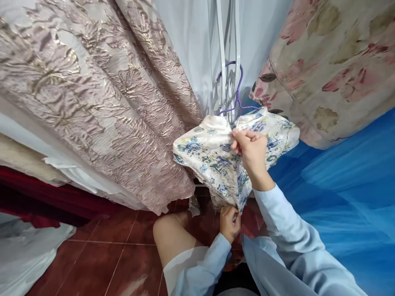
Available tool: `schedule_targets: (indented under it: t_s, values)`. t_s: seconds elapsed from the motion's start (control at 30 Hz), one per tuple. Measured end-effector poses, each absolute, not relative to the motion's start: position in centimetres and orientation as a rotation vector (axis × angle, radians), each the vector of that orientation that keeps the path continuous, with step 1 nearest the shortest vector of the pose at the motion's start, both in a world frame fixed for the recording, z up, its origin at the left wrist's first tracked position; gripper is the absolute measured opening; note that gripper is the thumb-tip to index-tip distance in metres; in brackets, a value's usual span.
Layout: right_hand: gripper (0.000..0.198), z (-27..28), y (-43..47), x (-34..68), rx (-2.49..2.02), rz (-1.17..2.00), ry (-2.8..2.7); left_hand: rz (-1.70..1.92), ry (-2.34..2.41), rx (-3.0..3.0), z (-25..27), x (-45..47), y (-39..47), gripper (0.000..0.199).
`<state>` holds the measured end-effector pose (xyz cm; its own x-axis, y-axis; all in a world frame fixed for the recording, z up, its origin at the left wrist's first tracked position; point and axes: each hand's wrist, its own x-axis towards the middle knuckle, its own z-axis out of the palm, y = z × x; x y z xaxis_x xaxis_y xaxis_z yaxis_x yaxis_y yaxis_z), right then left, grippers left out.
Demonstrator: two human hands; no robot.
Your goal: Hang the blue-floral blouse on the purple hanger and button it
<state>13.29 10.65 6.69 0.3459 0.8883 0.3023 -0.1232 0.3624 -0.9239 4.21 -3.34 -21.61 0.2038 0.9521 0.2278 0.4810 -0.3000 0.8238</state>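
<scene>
A short-sleeved white blouse (203, 154) with blue and yellow flowers hangs in front of me on a purple hanger (238, 92). My right hand (252, 148) is closed in a pinch on its front edge, near the neckline. Lower down, my left hand (230, 223) pinches the blouse's bottom hem at the front opening. The two front panels meet along a line between my hands. Whatever fastening lies under my fingers is too small or hidden to make out.
White straps (221, 49) hang around the hanger's hook. Pink textured fabric (123, 102) drapes at left, floral fabric (339, 70) at upper right, and blue fabric (345, 193) below it. Dark red cloth (46, 197) lies far left above a red tiled floor (123, 263).
</scene>
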Motion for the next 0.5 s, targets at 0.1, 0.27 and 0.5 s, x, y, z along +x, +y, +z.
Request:
schedule_targets:
  t_s: [0.1,0.27,0.5]
  values:
    - [0.029,8.6,11.7,13.3,-0.917,0.719,-0.993,0.998,1.277,1.873,-21.9,4.7,-3.6,0.013]
    - [0.023,8.5,11.0,13.9,-0.911,0.755,-1.078,1.118,1.347,1.771,-20.6,2.8,-1.9,0.019]
    - [0.010,7.6,9.1,14.3,-0.925,0.715,-1.125,1.739,1.118,1.994,-3.8,-0.4,7.3,0.032]
